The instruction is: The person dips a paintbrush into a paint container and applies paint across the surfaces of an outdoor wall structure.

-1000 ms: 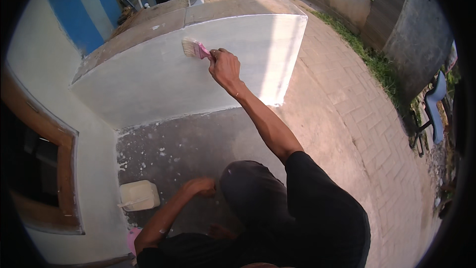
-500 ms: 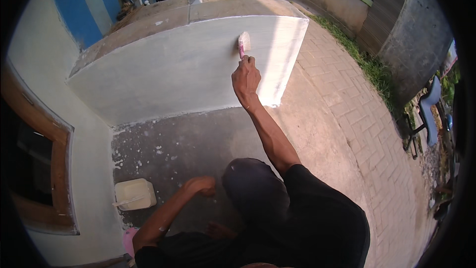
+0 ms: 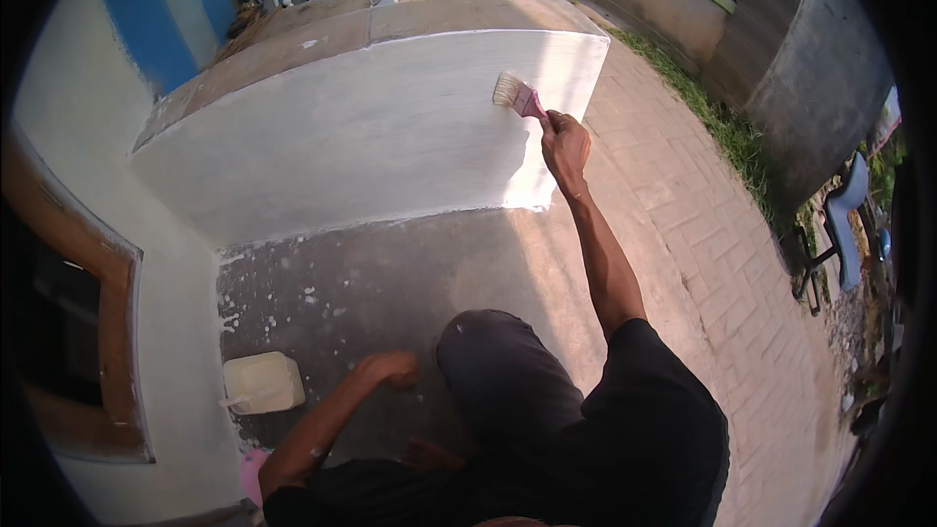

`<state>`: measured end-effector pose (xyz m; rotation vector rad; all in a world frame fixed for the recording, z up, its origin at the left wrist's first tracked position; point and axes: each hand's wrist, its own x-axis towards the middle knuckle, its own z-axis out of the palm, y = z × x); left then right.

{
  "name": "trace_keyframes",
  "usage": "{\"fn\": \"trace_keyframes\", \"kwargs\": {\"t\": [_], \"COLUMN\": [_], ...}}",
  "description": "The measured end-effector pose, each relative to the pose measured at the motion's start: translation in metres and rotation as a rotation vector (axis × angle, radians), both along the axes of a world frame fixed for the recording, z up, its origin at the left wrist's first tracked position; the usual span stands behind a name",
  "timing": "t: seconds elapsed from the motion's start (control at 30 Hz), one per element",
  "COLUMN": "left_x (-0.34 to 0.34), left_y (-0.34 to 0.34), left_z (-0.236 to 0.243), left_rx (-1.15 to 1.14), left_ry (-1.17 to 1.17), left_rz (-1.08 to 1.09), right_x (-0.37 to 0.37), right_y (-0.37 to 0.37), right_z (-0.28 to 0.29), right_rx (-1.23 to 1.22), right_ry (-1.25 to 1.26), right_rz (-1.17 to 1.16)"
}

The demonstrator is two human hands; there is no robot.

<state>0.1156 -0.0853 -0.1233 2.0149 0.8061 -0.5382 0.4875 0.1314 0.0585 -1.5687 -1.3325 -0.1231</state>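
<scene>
My right hand (image 3: 566, 148) is closed round the handle of a paintbrush (image 3: 524, 98) with a pink ferrule. Its pale bristles point left and meet the face of a low white-painted wall (image 3: 371, 117), near the right end. Faint streaks run across that face. My left hand (image 3: 390, 369) is loosely curled beside my bent knee, with nothing seen in it. Further left, a cream plastic container (image 3: 265, 383) stands on the grey floor, with a pale stick-like piece across its near left side.
White paint spots mark the floor (image 3: 283, 283) by the left wall. A wooden window frame (image 3: 119, 351) is at the left, and a pink object (image 3: 253, 473) lies partly behind my left arm. Brick paving (image 3: 712, 215) runs along the right, edged with grass (image 3: 727, 132).
My right hand has moved right and slightly down. The brush has turned from upright to pointing left, its broad side now showing. My left hand has hardly moved.
</scene>
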Motion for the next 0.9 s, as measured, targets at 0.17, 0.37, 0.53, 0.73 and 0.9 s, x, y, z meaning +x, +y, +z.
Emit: {"fn": "trace_keyframes", "kwargs": {"t": [0.17,0.37,0.53,0.73,0.9], "left_x": [0.013,0.022,0.035,0.015,0.029], "left_y": [0.005,0.015,0.01,0.007,0.006], "left_z": [-0.006,0.019,0.057,-0.004,0.044], "left_rx": [0.029,0.043,-0.038,0.097,-0.002], "left_ry": [0.034,0.22,0.197,-0.087,0.106], "left_rz": [-0.029,0.028,0.073,0.032,0.073], "right_x": [0.098,-0.083,-0.201,-0.147,0.021], "right_y": [-0.006,-0.001,-0.005,0.023,-0.009], "right_z": [-0.019,-0.01,-0.027,-0.022,-0.03], "right_rx": [0.046,0.043,0.024,0.081,-0.008], "right_ry": [-0.132,-0.14,-0.146,-0.079,0.017], "right_rz": [-0.489,-0.151,0.555,0.391,-0.031]}}
